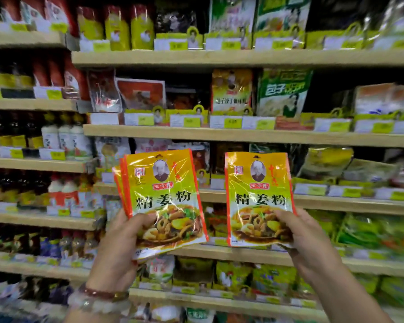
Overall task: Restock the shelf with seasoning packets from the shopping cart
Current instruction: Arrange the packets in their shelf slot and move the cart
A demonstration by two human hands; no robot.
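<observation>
Both hands raised: left hand [119, 243] and right hand [306, 238] thumbs pinching forward.

Two hands are in view: the left hand [117, 248] and the right hand [306, 238]. The left one holds a fanned stack of yellow seasoning packets [163, 201]; three edges show at its left side, so at least three, though the exact number cannot be told. The right one holds a single packet [259, 197] of the same kind. Two beaded bracelets [98, 299] circle the left wrist. Three white bottles [65, 138] stand together on a left-hand shelf [219, 134].
</observation>
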